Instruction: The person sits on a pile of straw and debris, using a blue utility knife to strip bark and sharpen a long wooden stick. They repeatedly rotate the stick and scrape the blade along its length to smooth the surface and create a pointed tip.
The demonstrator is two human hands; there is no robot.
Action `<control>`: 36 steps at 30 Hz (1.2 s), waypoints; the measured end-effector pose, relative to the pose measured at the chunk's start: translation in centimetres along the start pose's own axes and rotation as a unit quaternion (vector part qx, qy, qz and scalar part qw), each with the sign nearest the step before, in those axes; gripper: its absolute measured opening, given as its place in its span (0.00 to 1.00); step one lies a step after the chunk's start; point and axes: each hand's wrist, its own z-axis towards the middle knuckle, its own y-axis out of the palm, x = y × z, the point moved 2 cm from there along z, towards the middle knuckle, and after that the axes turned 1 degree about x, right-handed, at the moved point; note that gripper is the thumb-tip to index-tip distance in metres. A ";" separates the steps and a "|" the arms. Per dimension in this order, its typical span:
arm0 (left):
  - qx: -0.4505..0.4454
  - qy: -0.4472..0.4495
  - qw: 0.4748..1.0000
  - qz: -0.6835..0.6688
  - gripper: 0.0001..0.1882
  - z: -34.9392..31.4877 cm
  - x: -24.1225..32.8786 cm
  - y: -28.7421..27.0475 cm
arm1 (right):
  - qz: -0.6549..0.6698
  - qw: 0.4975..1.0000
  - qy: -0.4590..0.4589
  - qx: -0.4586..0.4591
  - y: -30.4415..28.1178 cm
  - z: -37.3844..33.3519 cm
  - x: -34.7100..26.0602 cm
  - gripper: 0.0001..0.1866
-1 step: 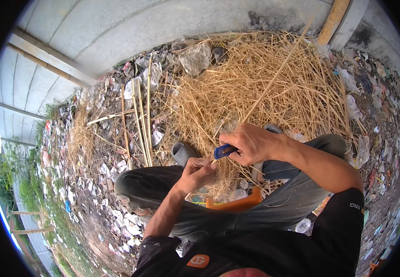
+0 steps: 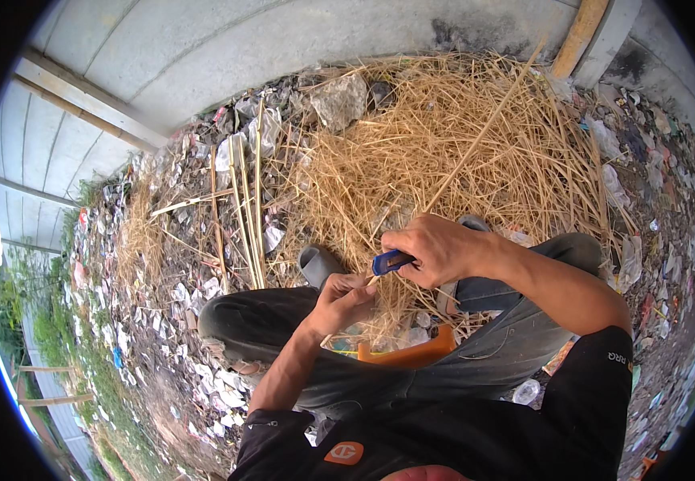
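Observation:
My right hand (image 2: 437,250) is closed around a blue-handled cutter knife (image 2: 391,262). A long, thin, straw-coloured bamboo strip (image 2: 488,127) runs from beneath that hand up over the shavings to the far right. Just left of the knife, my left hand (image 2: 341,305) pinches the strip's near end between thumb and fingers. The knife's blade is hard to make out against the strip. Below and beyond both hands spreads a heap of dry tan shavings (image 2: 443,144).
Several long split strips (image 2: 249,212) lie on the littered ground at left. A grey rock (image 2: 339,103) sits near the concrete wall (image 2: 283,44). Between my bent legs is an orange plastic piece (image 2: 411,350). A grey sandal (image 2: 320,264) shows on one foot.
The strip's far end has shifted slightly right and nearer. Both hands and the knife stay almost in place.

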 end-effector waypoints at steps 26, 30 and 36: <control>0.185 0.211 0.941 0.187 0.25 0.8 -0.2 1.0 | 0.000 0.953 0.100 0.286 1.8 0.3 -0.2 0.13; 0.200 0.225 0.932 0.203 0.26 1.0 -0.1 1.5 | 0.002 0.946 0.091 0.310 2.4 0.2 -0.3 0.13; 0.205 0.234 0.919 0.242 0.26 1.4 -0.8 0.6 | 0.007 0.963 0.078 0.258 3.1 0.2 0.7 0.11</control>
